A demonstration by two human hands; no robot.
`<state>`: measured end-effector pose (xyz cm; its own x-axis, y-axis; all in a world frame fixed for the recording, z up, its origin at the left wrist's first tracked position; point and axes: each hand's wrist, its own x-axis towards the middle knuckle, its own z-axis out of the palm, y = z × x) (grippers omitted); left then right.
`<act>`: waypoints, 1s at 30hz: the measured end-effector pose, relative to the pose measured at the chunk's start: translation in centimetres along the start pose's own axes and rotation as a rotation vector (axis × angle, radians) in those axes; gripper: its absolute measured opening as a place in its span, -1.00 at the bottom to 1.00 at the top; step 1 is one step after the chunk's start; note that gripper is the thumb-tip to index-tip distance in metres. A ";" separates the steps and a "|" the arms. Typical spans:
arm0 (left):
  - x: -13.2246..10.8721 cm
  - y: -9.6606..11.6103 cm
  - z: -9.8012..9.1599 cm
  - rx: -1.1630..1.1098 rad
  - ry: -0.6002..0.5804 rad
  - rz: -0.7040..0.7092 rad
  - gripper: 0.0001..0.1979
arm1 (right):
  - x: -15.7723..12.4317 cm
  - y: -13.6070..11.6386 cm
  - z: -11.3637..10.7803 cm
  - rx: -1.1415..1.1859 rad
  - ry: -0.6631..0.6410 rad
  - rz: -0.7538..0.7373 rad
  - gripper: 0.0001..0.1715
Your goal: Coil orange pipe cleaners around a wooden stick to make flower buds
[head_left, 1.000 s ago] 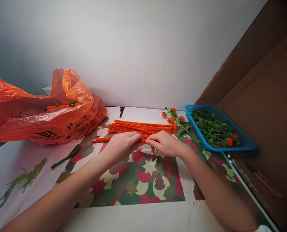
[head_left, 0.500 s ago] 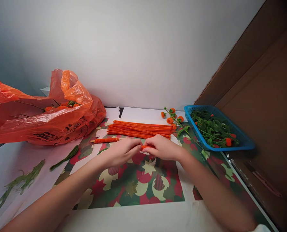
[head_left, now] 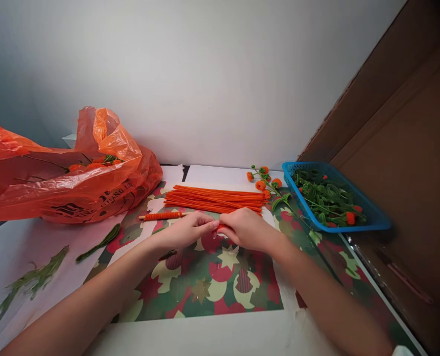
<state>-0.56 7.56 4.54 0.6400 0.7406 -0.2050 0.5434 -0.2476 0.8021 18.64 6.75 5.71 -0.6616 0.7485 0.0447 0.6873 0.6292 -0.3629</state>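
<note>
My left hand (head_left: 190, 229) and my right hand (head_left: 247, 228) meet at the middle of the table, fingers pinched on a small orange fuzzy piece (head_left: 222, 227) between them. Most of that piece is hidden by the fingers. Just behind the hands lies a bundle of long orange pipe cleaners (head_left: 212, 197). A stick wrapped with an orange coil (head_left: 163, 215) rests left of it, beyond my left forearm. To the right of the bundle lies a stem with orange flowers (head_left: 260, 185) and green leaves.
An orange plastic bag (head_left: 105, 190) holding flowers stands at the left. Green pipe-cleaner pieces (head_left: 98, 243) lie before it. At the right are a blue basket (head_left: 368, 228) of greenery and a brown cardboard panel (head_left: 401, 163). Patterned paper (head_left: 208, 291) lies under the hands.
Both hands have shifted slightly around the orange piece. The fingers of my right hand have curled a little more over it, and less of the piece shows.
</note>
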 end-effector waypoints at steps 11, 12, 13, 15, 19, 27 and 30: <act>-0.2 0.2 1.5 1.047 0.434 0.570 -0.70 | 0.1 3.5 -0.8 1.227 -0.731 0.202 -0.51; -0.2 0.1 1.5 1.085 0.440 0.579 -0.70 | 0.1 3.8 -0.6 1.249 -0.761 0.186 -0.53; -0.2 0.1 1.6 1.100 0.444 0.579 -0.71 | 0.2 3.9 -0.4 1.270 -0.765 0.170 -0.54; -0.2 0.0 1.5 1.053 0.426 0.547 -0.70 | 0.3 4.0 0.0 1.292 -0.718 0.148 -0.58; -0.2 0.1 1.1 0.827 0.278 0.378 -0.70 | 0.2 3.3 0.1 1.156 -0.568 0.120 -0.66; -0.4 0.8 0.7 0.600 0.204 0.166 -0.66 | 0.0 1.4 -0.1 0.753 -0.359 0.148 -0.76; -0.3 0.6 0.6 0.507 0.181 0.134 -0.66 | 0.0 0.9 -0.1 0.566 -0.287 0.114 -0.72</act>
<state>-0.09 6.79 4.79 0.6420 0.7666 0.0155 0.6859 -0.5832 0.4352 19.29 7.38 5.42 -0.7012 0.6694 -0.2454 0.5455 0.2821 -0.7892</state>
